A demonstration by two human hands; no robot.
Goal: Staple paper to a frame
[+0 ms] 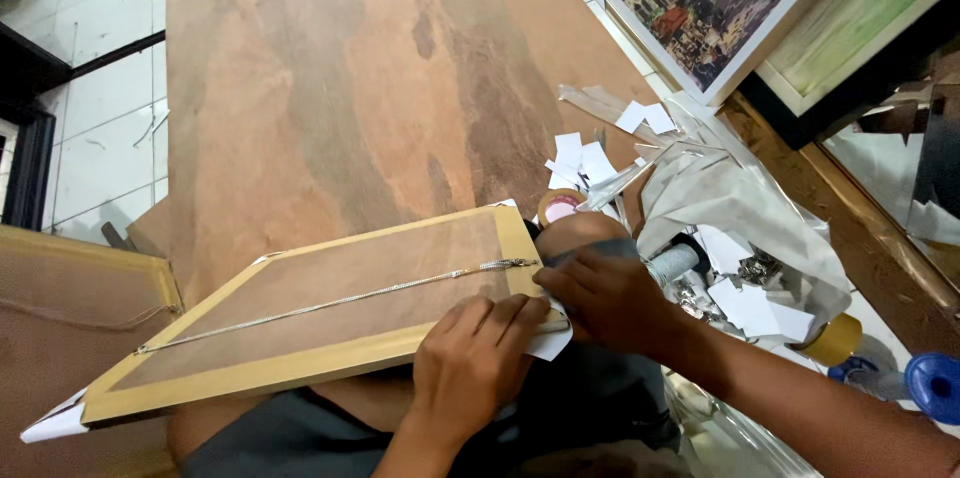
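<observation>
Wooden frame (300,313) lying back-side up across the person's lap, w/ a silver hanging wire (330,300) strung across it. Both hands close together at the frame's near right corner: left hand (470,363) pressing flat on a white paper corner piece (551,343), right hand (600,298) pinching the edge just beside it. Tape roll (558,205) & paper scraps (585,163) sit farther right.
</observation>
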